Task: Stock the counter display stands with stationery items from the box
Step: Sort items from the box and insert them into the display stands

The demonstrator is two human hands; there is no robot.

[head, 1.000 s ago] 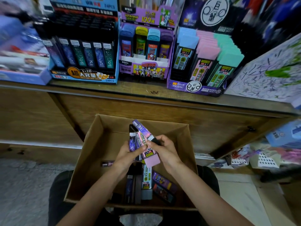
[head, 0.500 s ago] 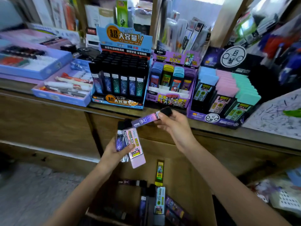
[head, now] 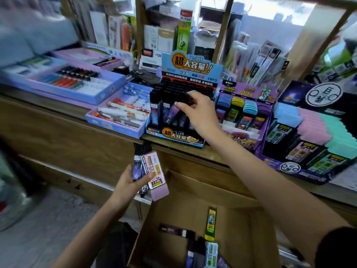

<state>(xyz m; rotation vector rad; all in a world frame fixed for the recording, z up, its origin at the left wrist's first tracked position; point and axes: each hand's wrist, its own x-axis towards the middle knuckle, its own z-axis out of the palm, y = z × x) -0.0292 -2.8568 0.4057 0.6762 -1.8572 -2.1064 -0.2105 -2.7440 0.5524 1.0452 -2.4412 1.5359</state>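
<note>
Nearest, the cardboard box (head: 173,213) sits below the counter, its lower part cut off by the frame edge. I can make out a yellow-green case (head: 211,221) against its back wall and several dark ones lying loose, their labels too small to read. Above the box's left corner, the left hand (head: 127,182) curls round a small bundle. A pink-ended case (head: 154,171) lies under the thumb, with at least 2 purple cases (head: 136,168) beside it; whether more sit behind them I cannot tell. Further on, the right hand (head: 201,115) reaches to the blue display stand (head: 179,135) on the counter. Its fingertips pinch the black cap of a purple lead case (head: 172,114), which leans tilted in the front row. That case's lower end is hidden among its neighbours, so I cannot tell whether it is seated. Beyond, the shelves are blurred.
</note>
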